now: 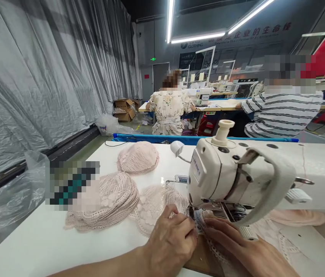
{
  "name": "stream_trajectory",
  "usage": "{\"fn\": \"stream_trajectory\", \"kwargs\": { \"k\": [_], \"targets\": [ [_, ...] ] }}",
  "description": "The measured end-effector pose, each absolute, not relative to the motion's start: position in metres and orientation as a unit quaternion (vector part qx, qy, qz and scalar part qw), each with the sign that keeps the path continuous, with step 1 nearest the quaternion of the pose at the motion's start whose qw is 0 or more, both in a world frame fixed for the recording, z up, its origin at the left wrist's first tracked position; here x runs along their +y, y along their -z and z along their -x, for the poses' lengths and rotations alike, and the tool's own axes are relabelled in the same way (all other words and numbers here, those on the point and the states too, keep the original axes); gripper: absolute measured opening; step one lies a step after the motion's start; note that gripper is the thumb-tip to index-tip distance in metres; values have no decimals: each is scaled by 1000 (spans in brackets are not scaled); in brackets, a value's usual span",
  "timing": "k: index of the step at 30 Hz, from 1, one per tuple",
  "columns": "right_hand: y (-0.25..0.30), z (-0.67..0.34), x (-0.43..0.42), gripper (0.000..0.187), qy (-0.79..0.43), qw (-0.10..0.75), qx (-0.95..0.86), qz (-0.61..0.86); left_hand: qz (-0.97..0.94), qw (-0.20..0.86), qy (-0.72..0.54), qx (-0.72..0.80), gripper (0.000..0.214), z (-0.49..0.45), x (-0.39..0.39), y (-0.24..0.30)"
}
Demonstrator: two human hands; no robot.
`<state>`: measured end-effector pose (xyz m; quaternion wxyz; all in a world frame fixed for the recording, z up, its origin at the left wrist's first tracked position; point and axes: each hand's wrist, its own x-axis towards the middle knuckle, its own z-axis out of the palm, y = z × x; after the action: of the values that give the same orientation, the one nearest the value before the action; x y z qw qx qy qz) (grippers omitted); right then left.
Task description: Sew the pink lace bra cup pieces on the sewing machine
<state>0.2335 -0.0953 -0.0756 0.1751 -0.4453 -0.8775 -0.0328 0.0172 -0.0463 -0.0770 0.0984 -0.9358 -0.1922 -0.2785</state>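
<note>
Close to the needle of a white sewing machine (211,169), my left hand (174,238) is closed, thumb and fingers pinched on the edge of a pale pink lace piece (151,207). My right hand (243,242) lies flat just right of the needle, fingers stretched out and pressing on a lace strip (217,252). The machine head partly hides the fabric under the presser foot. Left of my hands lies a stack of pink lace cups (105,200). Behind it sits a rounded pile of pink cups (138,157).
More pink fabric (297,217) lies right of the machine on the white table (30,246). A blue bar (151,137) runs along the table's far edge. Two co-workers sit ahead at another bench (223,104). Clear plastic bags (15,207) hang beyond the left edge.
</note>
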Motion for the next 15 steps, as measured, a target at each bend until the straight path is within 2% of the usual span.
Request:
{"fn": "stream_trajectory", "kwargs": {
  "k": [9,12,15],
  "targets": [
    [69,-232,-86,44,26,191,-892,408,930,93,301,-191,21,-18,-46,75],
    [70,-229,-84,46,28,219,-881,419,930,100,296,-195,20,-18,-46,75],
    [75,-228,-85,40,36,255,-873,414,925,95,315,-190,21,-18,-46,74]
  ]
}}
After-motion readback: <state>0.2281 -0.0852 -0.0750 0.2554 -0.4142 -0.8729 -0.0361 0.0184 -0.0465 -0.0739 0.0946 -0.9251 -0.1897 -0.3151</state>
